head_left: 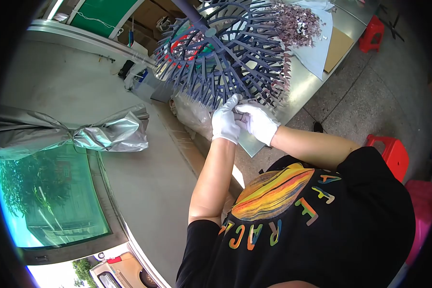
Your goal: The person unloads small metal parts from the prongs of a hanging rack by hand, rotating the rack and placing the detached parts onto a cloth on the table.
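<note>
A dark blue-purple round rack point(221, 45) with several rings of prongs fills the top middle, and small flat pieces hang along its outer edge. My left hand point(225, 122), in a white glove, is at the rack's near edge with its fingers pinched together. Close against it is my right hand point(258, 122), also gloved in white, with closed fingers. Between the two hands shows a small greyish-purple piece point(243, 116); its kind is hard to make out. Both hands seem to touch it, and the fingers partly cover it.
Beneath the rack stands a metal table point(297, 93), with a pile of small brownish pieces point(300, 26) on a pale cloth point(317, 57) and a cardboard sheet point(339, 48). Red stools point(371, 34) stand on the right. A wall with a window point(57, 197) is left; clear plastic bags point(192, 113) lie beside it.
</note>
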Available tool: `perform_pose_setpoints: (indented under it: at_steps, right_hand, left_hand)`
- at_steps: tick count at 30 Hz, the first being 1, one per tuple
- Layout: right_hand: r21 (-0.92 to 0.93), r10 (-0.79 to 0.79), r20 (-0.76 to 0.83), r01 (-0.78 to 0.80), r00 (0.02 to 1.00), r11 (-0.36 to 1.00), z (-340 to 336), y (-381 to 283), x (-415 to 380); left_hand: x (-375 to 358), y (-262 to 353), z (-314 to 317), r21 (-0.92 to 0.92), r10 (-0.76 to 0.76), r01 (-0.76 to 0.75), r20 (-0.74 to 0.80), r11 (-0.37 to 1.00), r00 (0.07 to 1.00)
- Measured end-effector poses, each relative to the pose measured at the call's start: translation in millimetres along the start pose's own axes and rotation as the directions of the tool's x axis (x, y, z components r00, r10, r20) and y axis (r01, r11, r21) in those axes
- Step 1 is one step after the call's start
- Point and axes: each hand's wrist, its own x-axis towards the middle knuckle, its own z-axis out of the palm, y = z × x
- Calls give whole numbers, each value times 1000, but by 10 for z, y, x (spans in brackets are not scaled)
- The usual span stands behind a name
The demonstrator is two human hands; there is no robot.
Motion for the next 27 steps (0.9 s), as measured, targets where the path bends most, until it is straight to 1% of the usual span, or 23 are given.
perform_pose_setpoints:
  at_steps: [2,3,5,6,8,9,12,15,18,21,24,25,27]
  right_hand:
    - [-62,19,63,-15,998,998,-96,-21,49]
    - [-94,27,92,-19,995,995,-93,-35,38]
    - [-107,65,103,-54,993,993,-99,-27,-21]
    - [-114,83,108,-70,991,991,-87,-32,-52]
    - [-118,42,104,-29,994,993,-133,33,8]
    - [-118,22,101,-10,995,993,-128,60,11]
    - [-11,45,109,-44,993,999,-113,122,0]
    - [-113,-21,101,32,995,993,-77,114,-15]
    - [-259,-62,31,68,998,963,-42,77,-169]
    - [-130,33,27,-29,999,991,-322,-15,-300]
    - [-7,75,91,-74,993,997,-152,-266,-421]
    - [15,55,117,-58,992,998,-159,-288,-392]
    - [8,50,30,-50,998,999,-80,-337,-303]
  left_hand:
    - [13,13,-41,26,3,-2,-21,1000,1000]
    - [7,14,-48,-2,12,-12,-39,1000,999]
    - [-17,-2,-47,-61,24,-29,-71,998,997]
    - [-47,4,-41,-60,28,-33,-80,998,996]
    - [-125,28,-27,-60,37,-44,-99,997,994]
    - [-145,42,-41,-20,50,-52,-82,998,995]
    - [-120,44,-87,-27,39,-41,-85,999,996]
    - [-176,50,-101,29,90,-88,-62,996,994]
    - [-140,-12,-161,-93,46,-46,2,995,999]
    - [-180,-131,-156,-258,90,-76,42,963,995]
    - [-258,-170,-169,-296,105,-46,185,954,977]
    - [-249,-194,-163,-337,122,-44,214,940,969]
    - [-260,-230,-72,-395,214,-160,97,905,972]
